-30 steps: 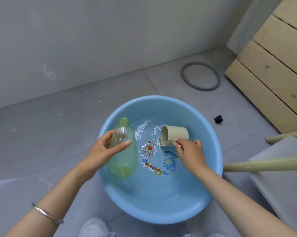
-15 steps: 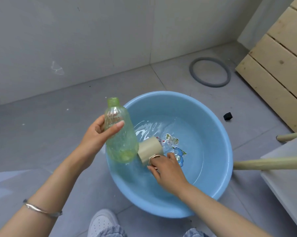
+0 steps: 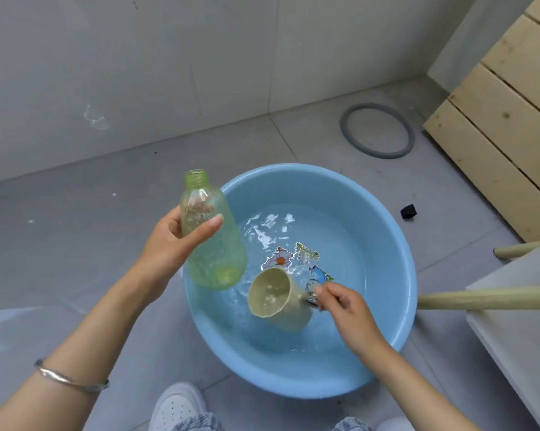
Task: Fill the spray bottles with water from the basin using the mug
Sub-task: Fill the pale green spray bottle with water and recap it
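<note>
- While the fingers [image 3: 208, 225] of the left hand [image 3: 169, 247] curl round the upper half of a see-through green spray bottle [image 3: 215, 253], thumb laid across its front, the bottle hangs over the basin's left rim. Its uncapped neck points up and leans a little to the left.
- Fingers [image 3: 327, 292] of the right hand [image 3: 352, 315] pinch the handle of a beige mug [image 3: 278, 301]. The mug is tipped with its mouth toward the bottle, its base low over the water or just in it (I cannot tell which).
- A blue basin [image 3: 408, 275] sits on a grey floor, with shallow rippled water over cartoon stickers on its bottom.
- The step in hand, as I judge it, is bringing a mugful up to pour into the bottle.
- To do it well:
  - Hold the bottle upright and over the basin, so spills fall back in.
  - Bring the mug's lip right up to the narrow neck.
  - Tip slowly for a thin stream.
  - Firm up the pinch on the handle, since a loaded mug may swivel.
</note>
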{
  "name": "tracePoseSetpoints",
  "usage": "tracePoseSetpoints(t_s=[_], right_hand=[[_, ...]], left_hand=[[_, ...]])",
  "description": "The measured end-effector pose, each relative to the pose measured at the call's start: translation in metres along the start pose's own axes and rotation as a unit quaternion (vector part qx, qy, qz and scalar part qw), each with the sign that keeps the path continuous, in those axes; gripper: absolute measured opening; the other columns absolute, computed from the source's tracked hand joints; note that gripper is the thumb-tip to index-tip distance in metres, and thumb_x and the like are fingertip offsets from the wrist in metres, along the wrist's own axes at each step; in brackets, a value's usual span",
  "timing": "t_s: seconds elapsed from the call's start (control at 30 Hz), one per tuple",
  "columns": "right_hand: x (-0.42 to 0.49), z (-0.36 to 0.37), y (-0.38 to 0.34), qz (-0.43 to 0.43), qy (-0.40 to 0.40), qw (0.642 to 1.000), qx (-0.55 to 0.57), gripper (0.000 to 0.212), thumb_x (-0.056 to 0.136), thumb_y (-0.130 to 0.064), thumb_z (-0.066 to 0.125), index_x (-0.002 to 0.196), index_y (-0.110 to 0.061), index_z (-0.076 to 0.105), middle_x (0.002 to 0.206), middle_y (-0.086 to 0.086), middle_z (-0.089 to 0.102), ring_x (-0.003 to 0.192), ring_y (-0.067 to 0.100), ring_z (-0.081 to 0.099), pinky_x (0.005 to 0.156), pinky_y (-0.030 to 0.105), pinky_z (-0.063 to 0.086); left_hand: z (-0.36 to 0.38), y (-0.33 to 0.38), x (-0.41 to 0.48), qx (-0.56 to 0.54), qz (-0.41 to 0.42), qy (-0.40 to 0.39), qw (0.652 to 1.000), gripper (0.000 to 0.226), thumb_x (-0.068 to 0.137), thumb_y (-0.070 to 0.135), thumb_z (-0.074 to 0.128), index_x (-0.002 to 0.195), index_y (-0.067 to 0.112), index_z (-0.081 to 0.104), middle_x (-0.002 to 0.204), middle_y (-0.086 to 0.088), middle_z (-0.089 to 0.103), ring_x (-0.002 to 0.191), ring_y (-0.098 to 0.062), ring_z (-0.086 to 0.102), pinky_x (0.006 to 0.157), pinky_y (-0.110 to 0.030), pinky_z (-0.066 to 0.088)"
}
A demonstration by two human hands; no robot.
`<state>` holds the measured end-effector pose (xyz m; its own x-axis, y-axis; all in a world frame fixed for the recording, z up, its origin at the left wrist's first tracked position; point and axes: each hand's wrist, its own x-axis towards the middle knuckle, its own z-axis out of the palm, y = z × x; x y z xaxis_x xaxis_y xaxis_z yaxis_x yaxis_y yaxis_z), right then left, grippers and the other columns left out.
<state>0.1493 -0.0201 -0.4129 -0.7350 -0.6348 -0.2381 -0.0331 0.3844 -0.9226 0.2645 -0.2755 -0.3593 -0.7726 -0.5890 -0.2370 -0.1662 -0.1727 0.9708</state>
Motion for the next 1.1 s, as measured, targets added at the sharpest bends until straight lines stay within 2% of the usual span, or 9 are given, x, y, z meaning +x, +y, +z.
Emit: tracePoseSetpoints(t_s=[0.13, 0.2, 0.27, 0.4, 0.53, 0.63, 0.83, 0.97, 1.1], right_hand=[[-0.011, -0.030, -0.011, 0.028, 0.077, 0.989, 0.120, 0.041, 0.073, -0.043, 0.061, 0.055, -0.015, 0.037, 0.057, -0.003, 0.031, 0.058, 0.008, 0.032, 0.059, 0.014, 0.034], [-0.013, -0.044, -0.016, 0.028, 0.112, 0.982, 0.151, 0.044, 0.073, -0.044, 0.064, 0.056, -0.017, 0.034, 0.058, -0.002, 0.025, 0.058, 0.011, 0.026, 0.059, 0.019, 0.029], [-0.013, -0.054, -0.023, 0.012, 0.127, 0.979, 0.159, 0.050, 0.073, -0.049, 0.067, 0.054, -0.020, 0.032, 0.060, 0.000, 0.022, 0.061, 0.016, 0.023, 0.068, 0.025, 0.030], [-0.011, -0.070, -0.037, -0.005, 0.165, 0.971, 0.174, 0.048, 0.077, -0.042, 0.072, 0.044, -0.022, 0.043, 0.051, -0.009, 0.034, 0.056, 0.008, 0.041, 0.079, 0.032, 0.044], [-0.010, -0.082, -0.050, -0.012, 0.182, 0.972, 0.146, 0.054, 0.057, -0.063, 0.076, 0.046, -0.020, 0.045, 0.063, 0.009, 0.038, 0.071, 0.023, 0.043, 0.079, 0.032, 0.039], [-0.011, -0.084, -0.061, -0.014, 0.195, 0.974, 0.114, 0.054, 0.057, -0.062, 0.076, 0.047, -0.018, 0.045, 0.065, 0.013, 0.043, 0.068, 0.020, 0.048, 0.066, 0.019, 0.041], [-0.015, -0.081, -0.084, -0.036, 0.217, 0.971, 0.097, 0.036, 0.079, -0.012, 0.066, 0.052, -0.007, 0.043, 0.036, -0.012, 0.046, 0.039, -0.002, 0.047, 0.049, 0.005, 0.036], [-0.014, -0.080, -0.088, -0.053, 0.218, 0.974, 0.036, 0.043, 0.072, -0.029, 0.071, 0.045, -0.014, 0.041, 0.040, -0.011, 0.037, 0.054, 0.014, 0.046, 0.049, 0.013, 0.032], [-0.011, -0.080, -0.092, -0.056, 0.220, 0.974, 0.009, 0.044, 0.076, -0.021, 0.074, 0.042, -0.017, 0.046, 0.039, -0.011, 0.046, 0.063, 0.021, 0.055, 0.048, 0.014, 0.032]], left_hand=[[0.016, -0.013, 0.004, 0.040, -0.005, -0.013, 0.999, 0.064, 0.050, 0.056, 0.078, 0.108, 0.035, 0.063, 0.096, 0.014, 0.073, 0.089, -0.003, 0.069, 0.074, -0.015, 0.052], [0.025, -0.020, 0.005, 0.100, 0.003, -0.033, 0.994, 0.062, 0.051, 0.059, 0.079, 0.106, 0.038, 0.060, 0.100, 0.017, 0.071, 0.092, 0.000, 0.067, 0.081, -0.017, 0.050], [0.035, -0.023, 0.003, 0.170, 0.024, -0.064, 0.983, 0.059, 0.058, 0.060, 0.085, 0.105, 0.038, 0.056, 0.102, 0.023, 0.067, 0.091, 0.007, 0.063, 0.081, -0.008, 0.046], [0.049, -0.030, 0.003, 0.239, 0.064, -0.118, 0.962, 0.061, 0.061, 0.053, 0.085, 0.111, 0.037, 0.054, 0.107, 0.028, 0.062, 0.100, 0.008, 0.058, 0.084, -0.004, 0.040], [0.053, -0.037, 0.004, 0.284, 0.080, -0.132, 0.946, 0.069, 0.055, 0.070, 0.077, 0.115, 0.050, 0.050, 0.114, 0.034, 0.059, 0.110, 0.015, 0.052, 0.089, 0.000, 0.033], [0.054, -0.041, 0.002, 0.312, 0.087, -0.143, 0.935, 0.068, 0.053, 0.078, 0.071, 0.112, 0.053, 0.046, 0.116, 0.034, 0.055, 0.112, 0.014, 0.050, 0.092, -0.001, 0.033], [0.058, -0.048, 0.001, 0.363, 0.106, -0.157, 0.912, 0.073, 0.058, 0.079, 0.069, 0.118, 0.043, 0.049, 0.115, 0.028, 0.058, 0.107, 0.001, 0.056, 0.094, -0.028, 0.047], [0.060, -0.046, -0.001, 0.384, 0.118, -0.157, 0.902, 0.073, 0.058, 0.079, 0.066, 0.120, 0.042, 0.050, 0.116, 0.025, 0.059, 0.108, -0.001, 0.055, 0.093, -0.026, 0.046], [0.061, -0.047, -0.002, 0.394, 0.116, -0.161, 0.897, 0.078, 0.058, 0.080, 0.063, 0.122, 0.039, 0.051, 0.117, 0.022, 0.060, 0.109, -0.003, 0.055, 0.093, -0.028, 0.045]])
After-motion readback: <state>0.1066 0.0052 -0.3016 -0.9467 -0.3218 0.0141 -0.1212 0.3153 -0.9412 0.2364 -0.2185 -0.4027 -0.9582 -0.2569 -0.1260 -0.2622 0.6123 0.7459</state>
